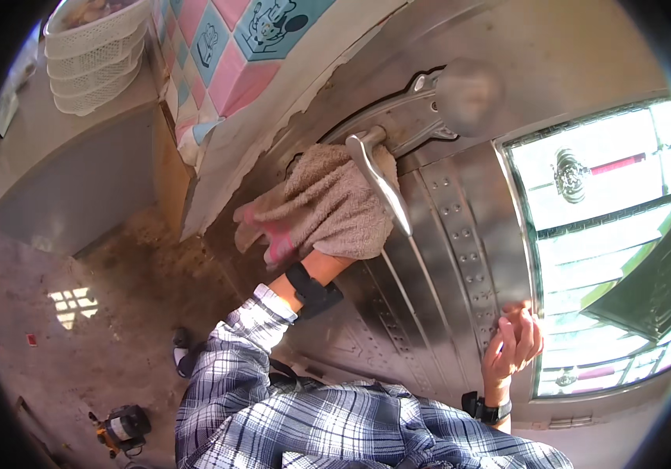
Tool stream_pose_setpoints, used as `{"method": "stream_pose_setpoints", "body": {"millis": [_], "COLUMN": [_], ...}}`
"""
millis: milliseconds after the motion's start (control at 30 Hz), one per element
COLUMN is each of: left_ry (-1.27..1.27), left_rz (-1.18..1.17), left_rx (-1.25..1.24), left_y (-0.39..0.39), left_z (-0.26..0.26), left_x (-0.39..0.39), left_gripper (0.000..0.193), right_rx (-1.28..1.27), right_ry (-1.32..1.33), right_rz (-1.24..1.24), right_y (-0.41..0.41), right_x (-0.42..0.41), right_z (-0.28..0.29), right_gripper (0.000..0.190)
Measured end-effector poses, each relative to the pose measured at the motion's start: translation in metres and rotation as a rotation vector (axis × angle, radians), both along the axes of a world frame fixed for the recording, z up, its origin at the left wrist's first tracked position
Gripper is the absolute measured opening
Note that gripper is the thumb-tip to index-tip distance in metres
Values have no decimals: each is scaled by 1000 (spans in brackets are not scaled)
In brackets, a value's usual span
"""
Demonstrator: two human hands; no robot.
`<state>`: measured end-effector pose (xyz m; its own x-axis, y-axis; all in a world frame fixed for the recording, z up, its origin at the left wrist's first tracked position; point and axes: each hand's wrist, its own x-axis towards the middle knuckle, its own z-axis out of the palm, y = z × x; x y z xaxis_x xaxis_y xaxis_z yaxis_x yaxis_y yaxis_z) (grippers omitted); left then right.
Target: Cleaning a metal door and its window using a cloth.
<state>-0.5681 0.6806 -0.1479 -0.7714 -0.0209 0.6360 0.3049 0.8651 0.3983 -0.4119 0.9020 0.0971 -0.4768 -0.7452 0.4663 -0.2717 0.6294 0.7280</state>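
Note:
A beige terry towel (pixel 341 199) with pink marks covers my left hand, whose fingers are hidden in its folds. It is bunched against a metal door (pixel 423 293), behind the silver lever handle (pixel 379 182) and beside its ornate backplate (pixel 409 111). Below the towel, my left wrist wears a black band (pixel 312 293). My right hand (pixel 511 346), fingers bent and slightly apart, is at the door's surface by the frame of a bright glass pane (pixel 605 246). Nothing shows in it.
A wall corner with pink and blue tiles (pixel 247 70) juts out left of the door. Stacked white plastic baskets (pixel 98 58) stand on a counter (pixel 19 158). A small motor-like device (pixel 124 428) sits on the stained floor (pixel 130 305).

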Motion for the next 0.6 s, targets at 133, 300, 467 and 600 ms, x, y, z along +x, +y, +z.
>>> {"method": "stream_pose_setpoints", "body": {"millis": [133,300,467,600], "left_ry": [5,-18,-60,-114], "left_rz": [31,64,95,104], "left_rx": [76,148,197,272], "left_y": [11,19,15,13], "left_z": [7,7,-6,-15], "left_x": [-6,-5,-2,0], "left_gripper": [35,34,34,33], "right_rx": [-32,-4,-34,-42], "right_ry": [-50,-71,-108,-90], "right_rz": [13,-10,12,37], "right_y": [-1,-1,-2,-5], "right_x": [3,7,10,7], "right_z": [-1,1,3,5], "right_gripper": [22,20,22,24]}}
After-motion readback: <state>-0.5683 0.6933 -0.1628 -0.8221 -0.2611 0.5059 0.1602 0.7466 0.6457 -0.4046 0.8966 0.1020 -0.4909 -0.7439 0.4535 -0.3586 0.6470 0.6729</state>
